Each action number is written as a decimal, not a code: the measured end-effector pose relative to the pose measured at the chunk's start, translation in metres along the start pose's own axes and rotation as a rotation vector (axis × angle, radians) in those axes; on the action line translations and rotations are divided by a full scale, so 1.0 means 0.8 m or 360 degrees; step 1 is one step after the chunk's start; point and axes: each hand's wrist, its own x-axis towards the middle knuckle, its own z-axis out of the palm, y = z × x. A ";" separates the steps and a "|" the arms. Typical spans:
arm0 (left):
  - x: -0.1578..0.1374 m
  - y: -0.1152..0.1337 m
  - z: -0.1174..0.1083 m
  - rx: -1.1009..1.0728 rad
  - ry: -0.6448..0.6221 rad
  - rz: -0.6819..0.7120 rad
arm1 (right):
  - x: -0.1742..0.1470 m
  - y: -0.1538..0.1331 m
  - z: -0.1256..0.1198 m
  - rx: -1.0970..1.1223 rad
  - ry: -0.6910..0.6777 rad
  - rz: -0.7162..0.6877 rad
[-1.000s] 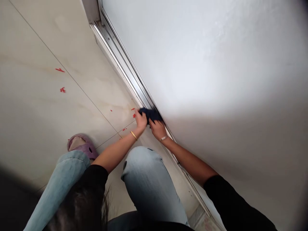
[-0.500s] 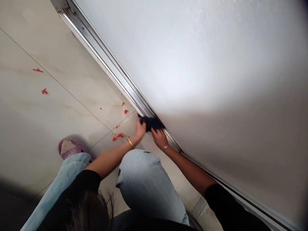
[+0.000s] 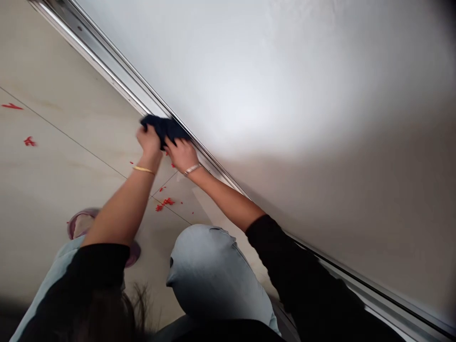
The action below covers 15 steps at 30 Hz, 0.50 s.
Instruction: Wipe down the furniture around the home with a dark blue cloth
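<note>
Dark cloth [image 3: 167,130] at 10 o'clock of frame centre, bunched across the metal track [image 3: 107,64], spanning it rim to rim. Both hands on it. Left hand [image 3: 150,141] at the cloth's 8 o'clock end: fingers clamped on it, a bit blurred. Right hand [image 3: 183,154] at its 5 o'clock side: fingers bent onto it, tips lost in the folds, can't tell if gripping or only pressing. Hands close together, cloth between. Gold bangle [image 3: 143,169] on left wrist, silver bracelet [image 3: 193,168] on right. Track runs 10 o'clock to 4 o'clock, shiny rails, lower stretch partly behind the right arm. Pale panel [image 3: 270,85] rises along its far side, filling roughly 12 to 3. Tiled floor [image 3: 71,180] on the 9 o'clock side; red scraps [image 3: 166,203] clustered at 8, on a tile joint, more near 9, a few specks just below the hands. Jeans knee [image 3: 210,266] at 6. Purple slipper [image 3: 134,254] at 8, partly behind the left arm.
</note>
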 end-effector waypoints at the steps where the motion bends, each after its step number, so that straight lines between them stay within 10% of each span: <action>1: 0.015 0.008 0.002 -0.0014 -0.0005 0.0033 | 0.013 -0.004 0.000 0.0003 0.0079 -0.0022; 4: -0.014 -0.011 0.005 0.0026 -0.0039 0.0032 | -0.032 0.012 0.009 -0.0002 0.0099 -0.0040; 11: -0.294 -0.176 0.005 0.0223 -0.0721 -0.0321 | -0.366 0.122 0.027 -0.0066 -0.0216 0.0154; 15: -0.379 -0.233 0.011 0.0320 -0.1081 -0.0450 | -0.478 0.144 0.030 -0.0084 -0.0268 0.0310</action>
